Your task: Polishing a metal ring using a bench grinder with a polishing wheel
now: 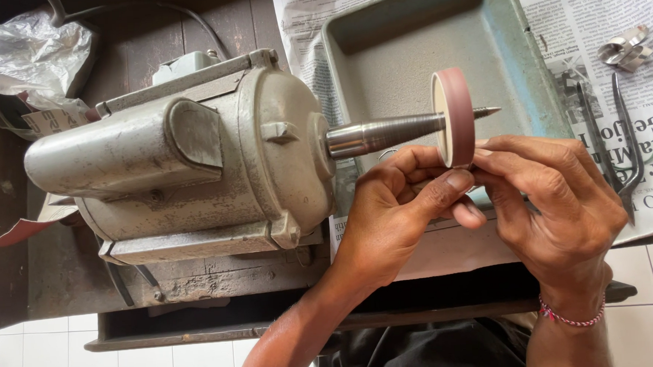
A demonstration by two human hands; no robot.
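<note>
A pink disc-shaped polishing wheel [455, 117] with a pale cream side face is seated on the tapered, threaded steel spindle [391, 132] of a grey, worn bench motor [184, 157]; the spindle tip protrudes beyond the wheel. The wheel stands above a dusty grey-green metal tray [401, 45] resting on newspaper [631, 18]. The left hand [395, 210] and right hand [558, 201] meet at the wheel's lower rim, fingertips pinched together against it; whether a small item is held between them cannot be determined. Bent metal tongs [626, 145] lie on the newspaper at right.
</note>
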